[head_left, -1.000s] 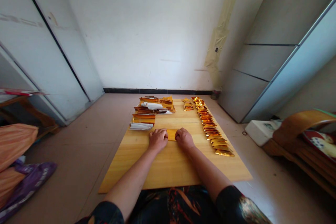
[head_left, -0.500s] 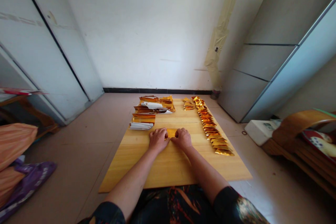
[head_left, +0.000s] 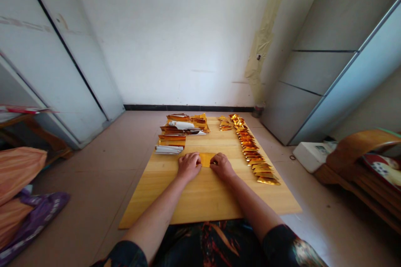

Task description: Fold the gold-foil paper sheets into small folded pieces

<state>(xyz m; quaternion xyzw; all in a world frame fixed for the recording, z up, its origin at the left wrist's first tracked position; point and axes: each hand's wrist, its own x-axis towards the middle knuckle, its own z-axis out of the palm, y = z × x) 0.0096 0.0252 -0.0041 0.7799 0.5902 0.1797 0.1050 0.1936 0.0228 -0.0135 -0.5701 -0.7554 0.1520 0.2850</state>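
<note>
Between my hands, at the middle of the wooden board, is a small sheet of gold foil paper. My left hand has its fingers curled on the sheet's left edge. On the right edge, the bent fingers of my right hand pinch the paper. Several loose sheets of gold paper with white backs lie in piles at the board's back left. Down the right side runs a long row of folded gold foil pieces, overlapping one another.
A smaller group of folded gold pieces lies at the board's back. Beyond stand a white wall and a grey refrigerator. Orange and purple bags are on the left; a wooden armchair is at the right.
My right hand has shifted slightly to the right, away from my left hand. More of the gold foil paper between them now shows.
</note>
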